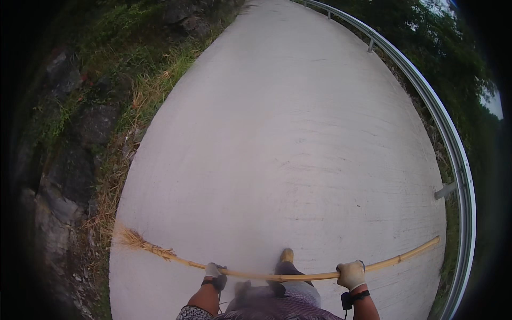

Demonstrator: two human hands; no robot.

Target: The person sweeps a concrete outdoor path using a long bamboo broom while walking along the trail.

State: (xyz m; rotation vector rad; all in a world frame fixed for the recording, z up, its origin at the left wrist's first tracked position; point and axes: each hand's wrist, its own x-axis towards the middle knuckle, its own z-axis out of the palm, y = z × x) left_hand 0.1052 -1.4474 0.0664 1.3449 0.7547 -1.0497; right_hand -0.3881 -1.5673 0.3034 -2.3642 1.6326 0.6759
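Note:
Across the front of my body lies a long broom [250, 276] with a pale bamboo handle, held level in both hands. My left hand [215, 270], in a light work glove, is closed round the handle nearer the broom's head. Farther along toward the other end, my right hand [351, 274] wraps the handle, gloved too. The bristle head [140, 240], straw-coloured and bound to the handle, points left over the road's edge. The handle's bare end [434, 241] reaches out to the right.
A pale concrete road [266, 133] stretches ahead. Along its right side runs a metal guardrail [453, 138] on posts, with dark trees behind. On the left, dry grass [141, 106] borders a rocky bank [64, 176]. One yellowish shoe [287, 255] of mine shows below.

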